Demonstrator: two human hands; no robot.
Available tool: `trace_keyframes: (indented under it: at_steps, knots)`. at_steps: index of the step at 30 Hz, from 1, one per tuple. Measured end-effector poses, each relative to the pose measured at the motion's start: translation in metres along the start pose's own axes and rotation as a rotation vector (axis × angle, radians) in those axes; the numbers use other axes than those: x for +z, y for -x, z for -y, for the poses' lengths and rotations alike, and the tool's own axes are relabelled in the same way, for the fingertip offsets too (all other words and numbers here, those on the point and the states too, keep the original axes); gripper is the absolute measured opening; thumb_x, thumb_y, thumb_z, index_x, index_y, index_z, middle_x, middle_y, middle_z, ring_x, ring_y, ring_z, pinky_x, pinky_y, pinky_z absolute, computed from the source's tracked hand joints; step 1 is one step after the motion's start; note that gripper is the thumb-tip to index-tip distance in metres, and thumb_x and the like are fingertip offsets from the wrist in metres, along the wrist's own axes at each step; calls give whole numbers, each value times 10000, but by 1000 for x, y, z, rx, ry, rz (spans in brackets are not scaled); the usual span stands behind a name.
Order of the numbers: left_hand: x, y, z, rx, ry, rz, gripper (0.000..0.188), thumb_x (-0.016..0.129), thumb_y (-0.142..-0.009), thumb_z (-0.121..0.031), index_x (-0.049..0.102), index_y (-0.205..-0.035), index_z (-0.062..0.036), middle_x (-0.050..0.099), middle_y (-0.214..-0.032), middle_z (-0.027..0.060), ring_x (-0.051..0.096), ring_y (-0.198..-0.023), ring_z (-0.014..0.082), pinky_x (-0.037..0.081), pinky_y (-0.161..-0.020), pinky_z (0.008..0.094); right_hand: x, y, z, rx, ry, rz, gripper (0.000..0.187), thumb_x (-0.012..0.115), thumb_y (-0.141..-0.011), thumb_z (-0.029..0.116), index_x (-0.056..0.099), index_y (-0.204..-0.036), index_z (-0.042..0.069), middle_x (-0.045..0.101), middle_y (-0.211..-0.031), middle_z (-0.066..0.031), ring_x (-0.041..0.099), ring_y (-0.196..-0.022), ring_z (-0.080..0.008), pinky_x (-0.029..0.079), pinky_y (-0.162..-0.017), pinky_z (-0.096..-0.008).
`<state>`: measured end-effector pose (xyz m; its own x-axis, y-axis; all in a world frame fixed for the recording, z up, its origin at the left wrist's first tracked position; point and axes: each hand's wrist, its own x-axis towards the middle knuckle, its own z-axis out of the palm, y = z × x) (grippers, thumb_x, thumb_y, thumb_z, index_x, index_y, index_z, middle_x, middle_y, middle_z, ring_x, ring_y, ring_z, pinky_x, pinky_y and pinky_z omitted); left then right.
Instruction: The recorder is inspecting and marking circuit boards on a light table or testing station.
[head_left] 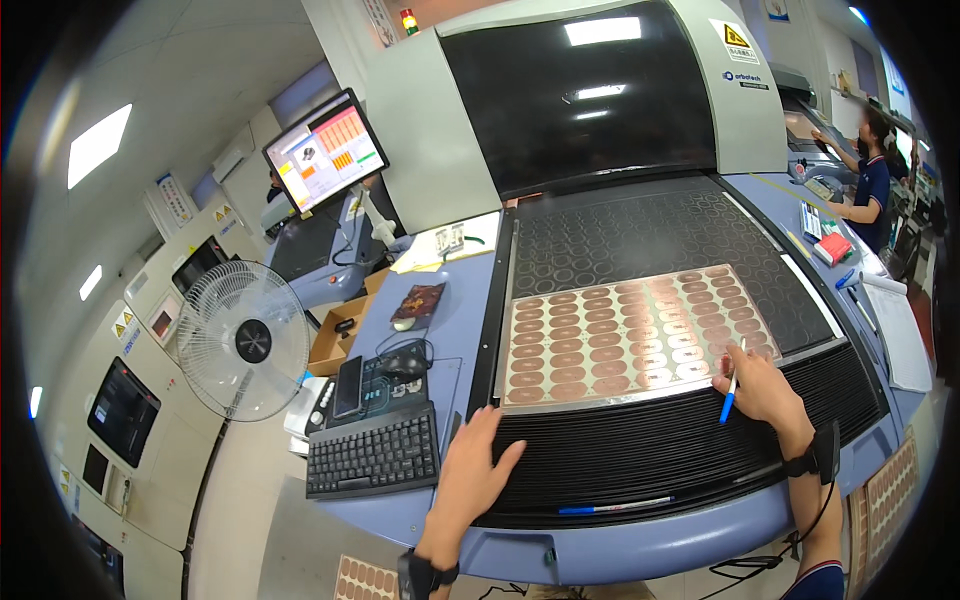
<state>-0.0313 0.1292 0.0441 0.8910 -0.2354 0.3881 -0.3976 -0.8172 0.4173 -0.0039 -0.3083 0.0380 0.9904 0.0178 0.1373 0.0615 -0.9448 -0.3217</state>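
Observation:
A flat copper-coloured circuit panel (610,340) with rows of oval coil patterns lies on the black machine bed (590,235). At its near right corner, my right hand (765,390) is closed around a white pen with a blue end (728,406), fingertips by the panel's edge. My left hand (472,475) is empty, fingers apart, by the left side of the ribbed black bellows (640,450), below the panel's near left corner. A second blue-capped pen (615,507) rests along the front of the bellows.
Left of the bed are a keyboard (372,455), a mouse (405,360), a phone (348,386), a monitor (327,152) and a fan (245,340). A notepad (897,330) and pens lie at right. More panels (888,505) stand low at right. Another person (868,190) works far right.

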Motion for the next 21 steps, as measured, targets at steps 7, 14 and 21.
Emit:
trace_keyframes:
  at_steps: [7, 14, 21]
  knots:
    - [-68, 113, 66, -415, -320, -442, 520, 680, -951, -300, 589, -1335, 39, 628, -1313, 253, 538, -1298, 423, 386, -1128, 516, -2, 7, -8, 17, -27, -30, 386, 723, -916, 313, 602, -1124, 11, 726, -1027, -194, 669, -1041, -429, 418, -1041, -547]
    - [-74, 132, 93, -419, -349, -480, 368, 690, -929, -264, 696, -1183, 2, 695, -1156, 192, 607, -1147, 373, 428, -1070, 484, -10, 6, -4, 43, -54, 6, 385, 736, -907, 275, 615, -1136, -9, 736, -964, -195, 671, -1012, -447, 420, -1026, -528]
    - [23, 12, 21, -182, 1296, -128, 337, 603, -1055, -277, 674, -1258, -18, 750, -1059, 86, 701, -875, 117, 555, -746, 240, -26, 10, 90, -235, -159, -118, 459, 693, -944, 190, 572, -1305, -65, 698, -1126, -297, 645, -1121, -466, 468, -1005, -523]
